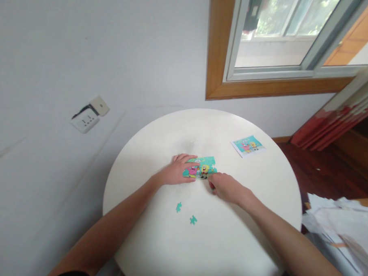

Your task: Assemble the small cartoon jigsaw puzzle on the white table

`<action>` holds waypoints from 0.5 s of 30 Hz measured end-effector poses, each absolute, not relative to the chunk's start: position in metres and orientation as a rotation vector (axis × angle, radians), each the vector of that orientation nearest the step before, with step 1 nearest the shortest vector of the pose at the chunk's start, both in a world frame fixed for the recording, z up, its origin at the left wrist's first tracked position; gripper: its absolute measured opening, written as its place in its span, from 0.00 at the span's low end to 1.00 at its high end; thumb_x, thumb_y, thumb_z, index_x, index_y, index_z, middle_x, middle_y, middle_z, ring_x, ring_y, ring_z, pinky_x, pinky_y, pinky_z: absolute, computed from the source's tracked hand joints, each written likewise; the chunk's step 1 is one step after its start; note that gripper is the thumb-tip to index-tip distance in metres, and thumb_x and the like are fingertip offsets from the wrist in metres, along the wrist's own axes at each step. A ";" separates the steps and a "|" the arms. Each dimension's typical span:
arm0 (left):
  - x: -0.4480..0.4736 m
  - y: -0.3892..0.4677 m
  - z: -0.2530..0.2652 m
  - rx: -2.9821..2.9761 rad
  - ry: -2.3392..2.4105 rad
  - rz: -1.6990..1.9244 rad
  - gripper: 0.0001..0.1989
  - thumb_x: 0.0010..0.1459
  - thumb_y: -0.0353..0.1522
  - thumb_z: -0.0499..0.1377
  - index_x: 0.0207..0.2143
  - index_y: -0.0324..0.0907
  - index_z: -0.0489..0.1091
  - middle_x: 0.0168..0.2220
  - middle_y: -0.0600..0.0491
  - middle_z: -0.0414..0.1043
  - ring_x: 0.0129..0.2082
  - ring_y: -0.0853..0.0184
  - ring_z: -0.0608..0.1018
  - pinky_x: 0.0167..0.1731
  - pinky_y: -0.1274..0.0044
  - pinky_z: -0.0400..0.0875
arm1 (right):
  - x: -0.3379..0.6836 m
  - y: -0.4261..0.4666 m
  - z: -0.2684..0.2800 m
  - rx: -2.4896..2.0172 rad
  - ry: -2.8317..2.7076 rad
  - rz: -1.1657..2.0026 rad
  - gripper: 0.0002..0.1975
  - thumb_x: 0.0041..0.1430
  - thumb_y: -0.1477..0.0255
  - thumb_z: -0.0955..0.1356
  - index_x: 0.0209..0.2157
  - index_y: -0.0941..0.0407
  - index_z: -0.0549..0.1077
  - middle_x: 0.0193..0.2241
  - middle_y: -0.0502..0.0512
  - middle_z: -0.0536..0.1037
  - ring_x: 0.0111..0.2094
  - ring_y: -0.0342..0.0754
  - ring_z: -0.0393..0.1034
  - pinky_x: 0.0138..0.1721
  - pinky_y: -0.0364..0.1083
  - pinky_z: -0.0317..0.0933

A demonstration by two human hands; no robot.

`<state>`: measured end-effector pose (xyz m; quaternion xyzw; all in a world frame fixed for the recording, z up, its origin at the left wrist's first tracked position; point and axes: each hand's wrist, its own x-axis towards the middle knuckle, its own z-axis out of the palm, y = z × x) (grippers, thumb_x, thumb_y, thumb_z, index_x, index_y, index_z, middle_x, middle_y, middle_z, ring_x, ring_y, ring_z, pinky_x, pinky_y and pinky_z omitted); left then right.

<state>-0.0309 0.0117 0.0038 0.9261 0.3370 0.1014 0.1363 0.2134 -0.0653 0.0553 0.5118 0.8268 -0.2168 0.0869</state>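
On the wall (47, 67) at left sit a white socket (85, 120) and, touching its upper right, a small cream plate (100, 106); no lettering can be read on either. Next comes the round white table (134, 152), its far edge close to the wall. The left hand (178, 170) lies spread flat, palm down, over the left end of the puzzle (205, 170), fingers pointing right across the picture. Toward the near edge from that hand lies one loose piece (179, 207), plain turquoise, and just to its right, nearer that edge, a second piece (193, 220) of the same colour; the two are apart. The puzzle is around the middle of the table, showing pink Patrick and yellow SpongeBob on turquoise; pale marks along its top are too small to read, and its right side is notched. At its near right corner, the right hand (223, 185) has its fingers curled in; whether they grip a piece cannot be told. Well to the right, toward the table's far right edge, lies a card (249, 146) with the same two characters and a white border, any print on it illegible. Beyond are the wood-framed window (276, 40), the red and cream curtain (340, 108) and, beside the right edge, white papers (341, 222).
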 end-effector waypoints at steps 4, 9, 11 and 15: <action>-0.031 0.013 0.003 2.684 0.976 0.302 0.29 0.57 0.48 0.64 0.60 0.56 0.67 0.65 0.51 0.59 0.63 0.50 0.60 0.61 0.57 0.53 | 0.209 -0.069 0.059 1.456 2.482 -0.628 0.08 0.59 0.80 0.66 0.37 0.60 0.76 0.40 0.63 0.81 0.43 0.54 0.76 0.38 0.44 0.61; -0.032 0.013 0.001 2.712 0.976 0.292 0.30 0.57 0.49 0.63 0.61 0.56 0.66 0.66 0.51 0.59 0.63 0.51 0.60 0.61 0.58 0.53 | 0.204 -0.073 0.056 1.412 2.533 -0.634 0.11 0.59 0.79 0.67 0.44 0.60 0.74 0.42 0.64 0.80 0.45 0.55 0.76 0.39 0.45 0.63; -0.032 0.013 0.001 2.712 0.980 0.288 0.30 0.57 0.49 0.63 0.61 0.56 0.66 0.66 0.51 0.59 0.63 0.51 0.60 0.62 0.58 0.53 | 0.203 -0.074 0.054 1.400 2.543 -0.638 0.10 0.60 0.79 0.67 0.43 0.60 0.74 0.42 0.64 0.80 0.44 0.55 0.76 0.39 0.45 0.63; -0.032 0.013 0.002 2.708 0.981 0.293 0.29 0.57 0.49 0.63 0.61 0.56 0.66 0.66 0.52 0.59 0.63 0.52 0.60 0.62 0.58 0.53 | 0.202 -0.075 0.053 1.359 2.587 -0.574 0.08 0.60 0.80 0.66 0.40 0.62 0.74 0.44 0.66 0.78 0.46 0.56 0.74 0.41 0.46 0.64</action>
